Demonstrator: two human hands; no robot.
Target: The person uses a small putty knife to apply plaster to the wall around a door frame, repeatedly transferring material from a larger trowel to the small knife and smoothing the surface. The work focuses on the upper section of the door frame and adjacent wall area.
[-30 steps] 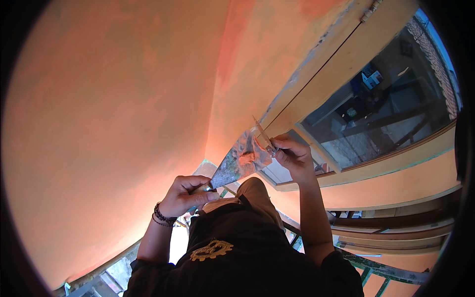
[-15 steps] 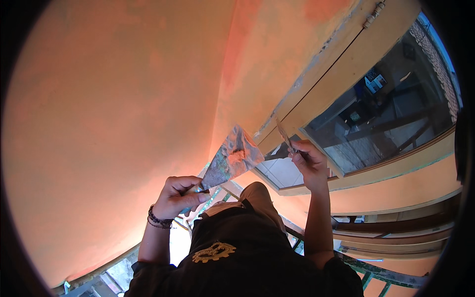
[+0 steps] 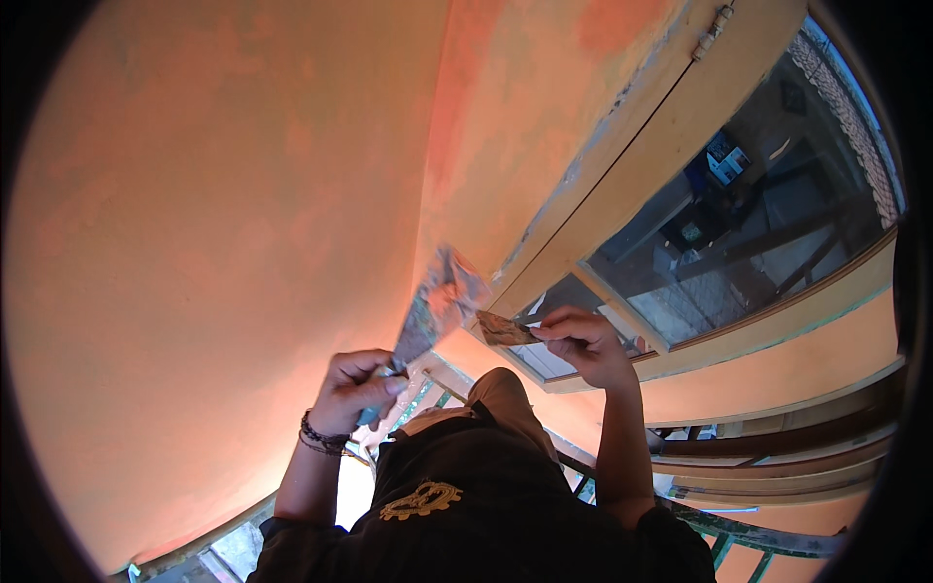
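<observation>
My left hand point(image 3: 358, 391) is closed round the handle of a wide putty knife point(image 3: 426, 316). Its triangular blade points up and away, smeared with grey and orange filler point(image 3: 445, 295). My right hand point(image 3: 587, 348) pinches a smaller putty-coated scraper point(image 3: 505, 330), whose handle is mostly hidden by the fingers. The scraper's tip lies close to the right edge of the wide blade; whether they touch I cannot tell. Both tools are held in front of my body, short of the wall corner.
An orange, patchy wall point(image 3: 224, 214) fills the left side. On the right stands a cream-framed window point(image 3: 622, 282) with dark glass and a hinge point(image 3: 713, 33). Green metal railing point(image 3: 748, 532) and brown wooden boards point(image 3: 777, 452) lie below at the right.
The small scraper in my right hand has swung from pointing upward to pointing left, nearer the wide blade. The wide putty knife has tilted and shifted slightly left.
</observation>
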